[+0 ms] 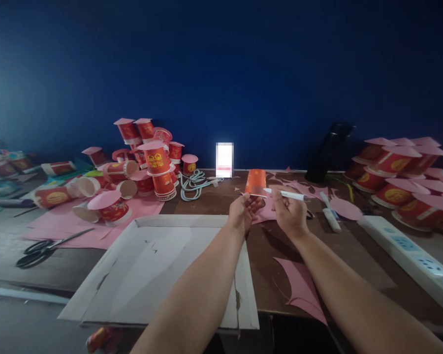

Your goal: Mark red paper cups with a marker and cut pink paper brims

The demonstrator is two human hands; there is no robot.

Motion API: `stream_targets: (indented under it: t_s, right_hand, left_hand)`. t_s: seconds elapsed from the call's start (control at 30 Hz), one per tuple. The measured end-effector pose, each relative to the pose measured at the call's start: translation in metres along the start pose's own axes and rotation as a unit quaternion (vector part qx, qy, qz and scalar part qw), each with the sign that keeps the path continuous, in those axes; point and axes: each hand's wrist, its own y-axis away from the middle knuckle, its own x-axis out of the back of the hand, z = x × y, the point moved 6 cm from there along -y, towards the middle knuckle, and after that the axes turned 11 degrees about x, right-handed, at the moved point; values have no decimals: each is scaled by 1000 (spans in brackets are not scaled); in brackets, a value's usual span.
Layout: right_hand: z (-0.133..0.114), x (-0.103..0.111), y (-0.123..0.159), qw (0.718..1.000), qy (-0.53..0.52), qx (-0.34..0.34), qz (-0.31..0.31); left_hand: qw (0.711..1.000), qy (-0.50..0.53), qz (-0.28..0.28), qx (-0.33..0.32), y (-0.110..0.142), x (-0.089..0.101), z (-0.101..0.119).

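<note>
My left hand point(243, 210) is closed on the lower rim of an upturned red paper cup point(256, 182), which stands on pink paper point(268, 210) on the brown table. My right hand point(290, 211) grips a white pen point(288, 194) that lies level, its tip pointing left at the cup's side. The two hands are close together near the middle of the table.
A flat white cardboard tray point(158, 268) lies in front of me. Black scissors point(40, 246) rest on pink sheets at left. Heaps of red cups with pink lids sit at back left point(151, 164) and right point(398, 177). A white power strip point(409, 250), a glue stick point(330, 216), a coiled cable point(195, 184) and pink offcuts point(302, 287) lie about.
</note>
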Motion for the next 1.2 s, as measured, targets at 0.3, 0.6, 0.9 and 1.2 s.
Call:
stream_targets:
  t_s: [0.3, 0.6, 0.9, 1.2]
  right_hand:
    - [-2, -7, 0, 999, 0, 13, -53]
    - [-1, -4, 0, 998, 41, 8, -43]
    - [-1, -4, -1, 998, 34, 8, -45]
    - [-1, -4, -1, 998, 43, 10, -41]
  left_hand:
    - [1000, -23, 6, -9, 0, -2, 1]
    - [1000, -25, 3, -13, 2, -3, 2]
    - [999, -32, 3, -22, 0, -2, 2]
    - [999, -40, 11, -19, 0, -2, 2]
